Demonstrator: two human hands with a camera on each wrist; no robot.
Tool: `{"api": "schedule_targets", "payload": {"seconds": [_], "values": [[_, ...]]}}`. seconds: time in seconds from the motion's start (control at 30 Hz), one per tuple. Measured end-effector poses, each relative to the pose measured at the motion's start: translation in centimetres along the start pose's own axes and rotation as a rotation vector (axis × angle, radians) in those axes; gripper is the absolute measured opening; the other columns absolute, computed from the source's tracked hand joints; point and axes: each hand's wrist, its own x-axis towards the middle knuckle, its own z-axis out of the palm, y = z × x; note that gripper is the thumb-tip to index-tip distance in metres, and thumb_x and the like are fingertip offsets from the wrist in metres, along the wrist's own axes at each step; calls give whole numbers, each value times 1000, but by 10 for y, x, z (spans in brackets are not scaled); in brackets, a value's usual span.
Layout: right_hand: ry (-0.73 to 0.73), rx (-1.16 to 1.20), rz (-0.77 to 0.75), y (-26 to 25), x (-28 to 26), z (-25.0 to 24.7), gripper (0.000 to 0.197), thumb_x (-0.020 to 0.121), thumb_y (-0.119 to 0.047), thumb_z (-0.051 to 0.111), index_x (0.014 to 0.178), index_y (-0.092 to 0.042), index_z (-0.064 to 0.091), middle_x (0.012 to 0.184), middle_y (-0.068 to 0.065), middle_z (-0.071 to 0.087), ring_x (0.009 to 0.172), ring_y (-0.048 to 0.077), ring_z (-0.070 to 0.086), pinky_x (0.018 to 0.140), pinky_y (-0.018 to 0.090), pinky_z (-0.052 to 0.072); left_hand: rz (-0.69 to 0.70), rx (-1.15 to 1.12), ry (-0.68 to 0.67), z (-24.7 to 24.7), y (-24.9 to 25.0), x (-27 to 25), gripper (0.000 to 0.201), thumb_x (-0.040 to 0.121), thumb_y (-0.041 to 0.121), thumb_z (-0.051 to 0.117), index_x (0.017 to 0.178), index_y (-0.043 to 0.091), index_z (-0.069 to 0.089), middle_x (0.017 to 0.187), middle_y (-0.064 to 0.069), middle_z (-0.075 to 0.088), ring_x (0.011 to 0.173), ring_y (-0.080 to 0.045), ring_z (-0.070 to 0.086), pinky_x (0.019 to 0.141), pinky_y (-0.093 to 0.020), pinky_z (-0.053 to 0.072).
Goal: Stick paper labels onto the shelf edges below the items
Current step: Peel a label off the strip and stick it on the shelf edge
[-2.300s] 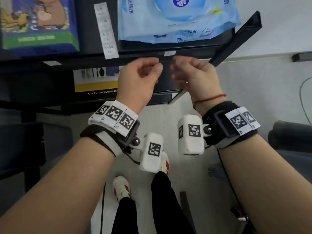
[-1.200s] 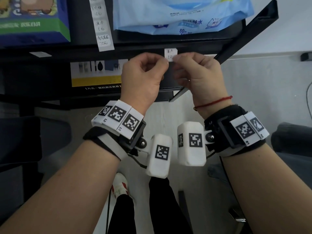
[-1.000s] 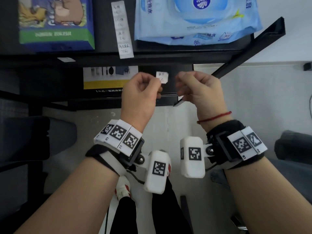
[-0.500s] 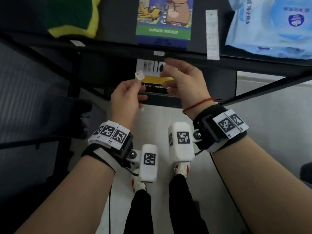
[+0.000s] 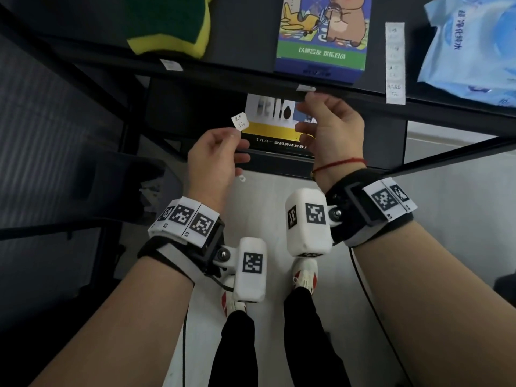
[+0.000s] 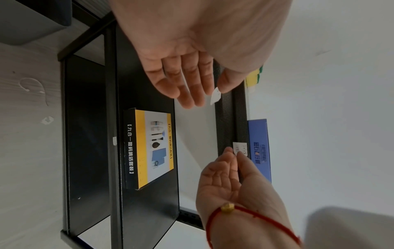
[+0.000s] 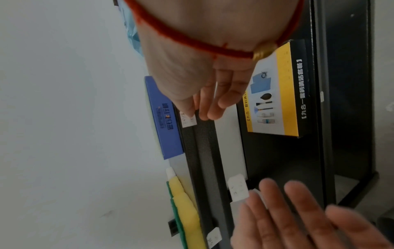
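My left hand (image 5: 236, 135) pinches a small white handwritten paper label (image 5: 240, 122) between thumb and forefinger, held below the black shelf edge (image 5: 223, 75). The left wrist view shows that label (image 6: 215, 96) at my thumb tip. My right hand (image 5: 310, 113) reaches up with relaxed fingers. Its thumb presses on another label (image 5: 305, 88) stuck to the shelf edge below the blue cartoon box (image 5: 321, 37). The same stuck label (image 7: 188, 120) shows under the thumb in the right wrist view.
A yellow-green sponge (image 5: 167, 23) has a label (image 5: 171, 65) on the edge below it. A white label strip (image 5: 395, 62) hangs beside a blue wipes pack (image 5: 474, 51). A yellow-and-black box (image 5: 275, 127) lies on the lower shelf. A paper scrap (image 5: 242, 178) lies on the floor.
The label came away from the edge below the wipes pack in my left hand. Both hands moved left to the blue box, where my right thumb now touches the stuck label.
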Motion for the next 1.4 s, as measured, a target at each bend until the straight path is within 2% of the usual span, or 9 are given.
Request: {"api": "schedule_targets", "payload": {"seconds": [0.17,0.3,0.47,0.6,0.87,0.97,1.07,1.2,1.4], "values": [[96,163,34,3,-4,2,22,88,-8,73,110,-5,69,88,6,72,51,11,58,50,20,47,7,-7,-18,0,0,2,9,99,23,59,95,25,66,88,3,72,73,-9,67,58,-21,48],[45,135,6,8,-4,1,24,91,-10,70,114,-5,67,90,7,71,52,12,57,50,20,46,12,-6,-41,1,0,2,9,100,21,58,96,24,66,87,3,72,73,-9,67,58,-20,49],[-20,30,-26,5,2,0,15,94,-23,69,100,-9,66,85,7,70,52,12,60,50,22,47,1,-18,-44,5,0,4,10,99,20,59,94,24,66,86,2,72,72,-9,66,58,-20,48],[-52,-53,-57,2,5,-3,13,97,-21,65,91,-10,67,80,5,69,52,12,60,49,22,47,-8,-14,-55,9,0,5,8,99,21,59,95,21,67,85,1,71,72,-10,65,57,-19,48],[-283,-116,26,1,-15,-10,8,97,-16,63,92,-10,65,71,2,67,53,14,57,49,22,44,-7,18,-51,9,1,10,17,98,34,61,91,19,67,84,3,71,71,-9,66,60,-22,49],[-408,-240,34,1,-21,-5,9,96,-19,64,95,-10,67,72,2,67,56,15,57,53,25,44,16,31,-90,7,3,7,23,94,44,66,94,21,69,88,5,73,76,-8,68,67,-25,51],[-467,-376,22,0,-22,4,15,97,-21,64,99,-8,70,73,3,67,58,14,58,57,27,45,33,42,-108,4,5,4,24,91,41,71,101,19,74,91,4,76,80,-5,70,68,-23,52],[-490,-484,17,-3,-21,19,13,97,-20,63,100,-9,70,72,1,67,56,11,58,55,24,45,84,65,-63,-8,9,8,12,93,28,70,99,18,75,88,3,76,73,-1,68,61,-14,51],[-459,-545,-5,2,-24,56,8,96,-22,65,92,-18,71,69,-3,69,48,4,57,50,19,45,79,-37,139,-48,17,19,6,95,27,68,97,22,70,81,9,73,66,0,65,59,-16,49]]}}
